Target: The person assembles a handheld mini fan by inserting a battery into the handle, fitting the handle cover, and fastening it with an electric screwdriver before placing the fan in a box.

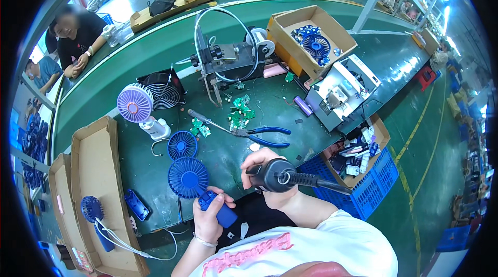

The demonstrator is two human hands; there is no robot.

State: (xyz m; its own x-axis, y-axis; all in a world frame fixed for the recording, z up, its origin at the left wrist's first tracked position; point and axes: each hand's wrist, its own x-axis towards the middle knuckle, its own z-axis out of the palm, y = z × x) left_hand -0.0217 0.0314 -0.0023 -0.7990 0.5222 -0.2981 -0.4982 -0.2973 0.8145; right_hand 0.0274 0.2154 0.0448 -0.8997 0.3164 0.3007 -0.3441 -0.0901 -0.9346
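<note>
My left hand (208,216) is closed round the handle of a blue handheld fan (188,177), its round grille pointing away from me. In my right hand (262,167) is a black electric screwdriver (278,175), seen from its cord end; its tip is hidden. A thick black cord runs from it to the right. Beyond the held fan lies a loose blue fan grille (182,145). Blue-handled pliers (267,134) rest on the green bench (218,160) past my right hand. A blue handle shell (137,205) lies to the left.
Green circuit boards (241,114) are scattered mid-bench. Behind them stand a solder-feeding stand (228,59) and a carton of fan parts (337,38). A purple-white fan (136,103) is at left, beside cardboard trays (98,158). A blue crate (373,186) sits right. A person (78,38) sits across the line.
</note>
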